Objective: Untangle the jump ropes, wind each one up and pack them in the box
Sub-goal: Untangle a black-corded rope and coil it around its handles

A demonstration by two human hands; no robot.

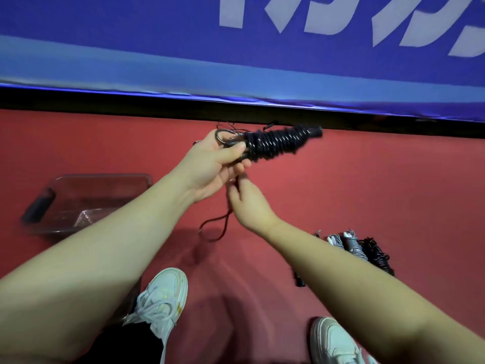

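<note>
Large pale lettering [341,19] runs across a blue banner [118,35] in the upper right of the frame. The strokes are cropped by the top and right edges, so no word can be read.

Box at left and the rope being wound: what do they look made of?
Box: clear, smooth plastic by the look, since the red floor shows through its walls and the base catches pale reflections. Rope: black cord with glossy glints along the coils, so probably plastic or plastic-coated. Motion blur leaves its surface unsure.
</note>
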